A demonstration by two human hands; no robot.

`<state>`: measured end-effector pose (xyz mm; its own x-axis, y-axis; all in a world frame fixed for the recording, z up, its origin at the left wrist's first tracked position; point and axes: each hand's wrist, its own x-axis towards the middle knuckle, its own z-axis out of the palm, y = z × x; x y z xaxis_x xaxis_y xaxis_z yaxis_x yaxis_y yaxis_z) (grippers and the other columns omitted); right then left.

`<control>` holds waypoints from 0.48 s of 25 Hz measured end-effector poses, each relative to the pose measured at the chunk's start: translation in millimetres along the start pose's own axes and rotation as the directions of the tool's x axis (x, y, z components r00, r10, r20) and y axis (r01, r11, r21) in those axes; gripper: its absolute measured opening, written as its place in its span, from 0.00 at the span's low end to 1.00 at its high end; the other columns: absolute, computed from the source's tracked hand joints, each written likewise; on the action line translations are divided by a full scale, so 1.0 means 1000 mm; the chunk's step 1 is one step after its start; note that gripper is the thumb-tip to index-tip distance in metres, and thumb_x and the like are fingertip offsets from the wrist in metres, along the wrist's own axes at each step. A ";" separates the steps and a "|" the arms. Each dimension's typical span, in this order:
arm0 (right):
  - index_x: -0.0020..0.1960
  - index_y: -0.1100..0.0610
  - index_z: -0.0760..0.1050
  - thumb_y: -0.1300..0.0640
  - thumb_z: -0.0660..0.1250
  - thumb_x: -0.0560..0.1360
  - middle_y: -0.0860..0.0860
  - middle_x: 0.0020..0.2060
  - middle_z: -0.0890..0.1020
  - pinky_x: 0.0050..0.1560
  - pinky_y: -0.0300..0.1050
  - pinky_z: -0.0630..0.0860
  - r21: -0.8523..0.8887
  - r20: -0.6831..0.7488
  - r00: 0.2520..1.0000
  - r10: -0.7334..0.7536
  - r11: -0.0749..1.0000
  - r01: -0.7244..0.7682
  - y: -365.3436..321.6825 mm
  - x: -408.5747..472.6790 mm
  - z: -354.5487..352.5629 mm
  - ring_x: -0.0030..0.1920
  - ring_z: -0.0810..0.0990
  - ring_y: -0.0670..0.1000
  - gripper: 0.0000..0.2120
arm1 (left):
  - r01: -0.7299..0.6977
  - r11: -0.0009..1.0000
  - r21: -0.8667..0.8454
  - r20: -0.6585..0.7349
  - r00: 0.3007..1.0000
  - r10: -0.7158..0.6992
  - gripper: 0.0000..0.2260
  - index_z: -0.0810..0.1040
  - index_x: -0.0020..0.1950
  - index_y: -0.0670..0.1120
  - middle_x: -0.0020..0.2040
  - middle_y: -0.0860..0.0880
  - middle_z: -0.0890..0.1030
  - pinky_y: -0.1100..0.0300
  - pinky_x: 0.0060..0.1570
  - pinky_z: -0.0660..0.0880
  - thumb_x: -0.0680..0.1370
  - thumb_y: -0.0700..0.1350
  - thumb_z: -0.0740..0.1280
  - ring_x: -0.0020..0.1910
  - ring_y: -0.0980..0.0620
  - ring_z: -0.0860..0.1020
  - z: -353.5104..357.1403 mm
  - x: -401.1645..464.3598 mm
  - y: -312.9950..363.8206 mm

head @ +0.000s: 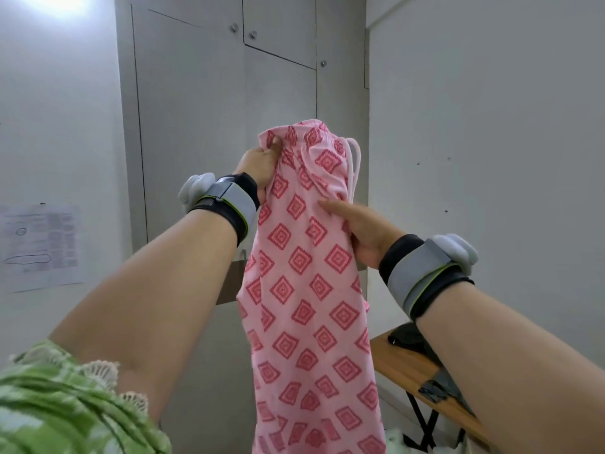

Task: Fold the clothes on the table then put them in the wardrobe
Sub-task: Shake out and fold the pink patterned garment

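Observation:
Pink trousers [311, 290] with a red diamond pattern and a white drawstring hang lengthwise in front of me, their lower part running out of the frame's bottom. My left hand [258, 165] grips the gathered waistband at its upper left corner. My right hand [357, 224] holds the cloth's right edge a little lower, thumb laid flat across the front. Both wrists carry grey and black strapped bands. Behind the trousers stands the grey wardrobe [203, 126], its doors closed.
A wooden folding table [402, 358] with black legs stands at the lower right, with a dark item [406, 339] lying on it and something white [396, 435] below it. A printed sheet [41, 247] is stuck on the left wall. Small knobs [233, 27] mark the upper cupboard doors.

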<state>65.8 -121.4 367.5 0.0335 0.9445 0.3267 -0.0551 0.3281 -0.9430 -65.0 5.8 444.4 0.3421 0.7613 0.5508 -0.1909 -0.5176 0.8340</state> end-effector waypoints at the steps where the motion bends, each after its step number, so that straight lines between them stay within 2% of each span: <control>1: 0.59 0.57 0.73 0.54 0.64 0.77 0.56 0.51 0.82 0.56 0.56 0.79 -0.014 0.037 0.999 -0.007 1.000 0.007 0.000 0.001 0.001 0.50 0.82 0.56 0.13 | 0.007 1.000 0.010 0.000 1.000 -0.007 0.19 0.77 0.44 0.47 0.49 0.45 0.83 0.46 0.57 0.77 0.77 0.62 0.59 0.53 0.43 0.81 -0.002 0.001 0.002; 4: 0.58 0.56 0.75 0.52 0.62 0.78 0.53 0.49 0.83 0.55 0.52 0.79 -0.049 0.091 0.995 -0.048 0.997 0.052 0.002 0.002 0.005 0.48 0.83 0.53 0.12 | 0.005 0.997 0.073 0.036 0.999 -0.007 0.25 0.79 0.46 0.46 0.51 0.44 0.83 0.46 0.57 0.77 0.73 0.67 0.59 0.52 0.43 0.81 -0.004 0.003 0.005; 7: 0.63 0.58 0.73 0.50 0.64 0.76 0.54 0.52 0.82 0.58 0.54 0.78 -0.103 0.069 0.992 -0.105 0.988 0.112 -0.001 0.007 0.006 0.53 0.82 0.55 0.19 | -0.012 0.980 0.201 -0.027 0.999 0.017 0.27 0.75 0.38 0.46 0.50 0.43 0.83 0.47 0.57 0.76 0.73 0.70 0.55 0.49 0.44 0.81 -0.001 0.005 0.018; 10: 0.63 0.59 0.73 0.50 0.67 0.76 0.57 0.55 0.82 0.57 0.55 0.78 -0.164 -0.138 0.979 -0.148 0.979 0.125 -0.012 0.018 0.010 0.55 0.81 0.57 0.20 | -0.040 0.952 0.304 -0.098 0.993 0.073 0.28 0.73 0.37 0.46 0.38 0.47 0.76 0.55 0.43 0.74 0.77 0.67 0.49 0.44 0.47 0.75 0.008 0.002 0.039; 11: 0.62 0.60 0.74 0.51 0.66 0.76 0.57 0.55 0.82 0.56 0.54 0.79 -0.146 -0.207 0.962 -0.177 0.978 0.149 -0.015 0.022 0.012 0.54 0.82 0.57 0.18 | -0.034 0.939 0.343 -0.083 0.994 0.066 0.30 0.76 0.41 0.44 0.37 0.48 0.75 0.56 0.43 0.72 0.78 0.66 0.47 0.45 0.47 0.74 0.012 -0.001 0.043; 12: 0.62 0.60 0.74 0.51 0.65 0.77 0.58 0.55 0.82 0.56 0.54 0.79 -0.118 -0.259 0.944 -0.206 0.976 0.181 -0.016 0.026 0.014 0.53 0.82 0.57 0.18 | -0.032 0.916 0.400 -0.060 0.996 0.061 0.33 0.78 0.49 0.42 0.39 0.47 0.76 0.56 0.47 0.71 0.78 0.66 0.44 0.47 0.47 0.74 0.015 0.001 0.038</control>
<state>53.6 -102.0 392.4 0.3018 0.8200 0.4863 0.0697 0.4897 -0.8691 -58.2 -19.5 476.3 0.2746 0.7504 0.6012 0.1818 -0.6545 0.7339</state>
